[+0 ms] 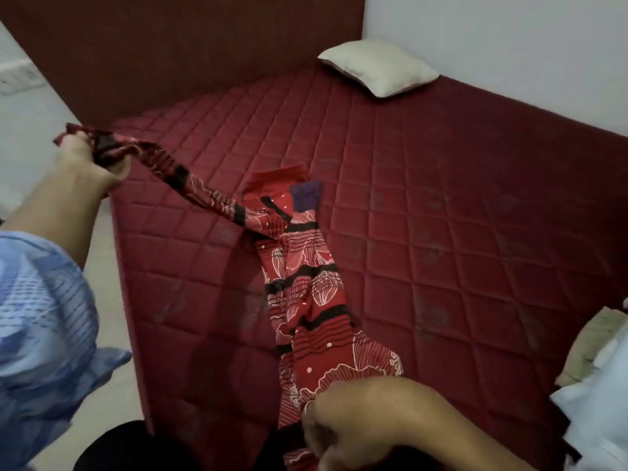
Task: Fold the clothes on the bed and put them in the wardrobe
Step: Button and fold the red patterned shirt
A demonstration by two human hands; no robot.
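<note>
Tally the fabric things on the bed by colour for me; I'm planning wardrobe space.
Red patterned: 1, the garment, gripped by both hands
Cream: 1, the pillow
Pale, white or beige: 1 pile at the right edge, too cropped to count pieces
Total: 3

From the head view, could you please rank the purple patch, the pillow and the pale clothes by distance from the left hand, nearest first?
1. Purple patch, mid-bed on the red garment, right of the left hand.
2. Pillow, far corner by the wall.
3. Pale clothes, right edge of the bed, farthest.
</note>
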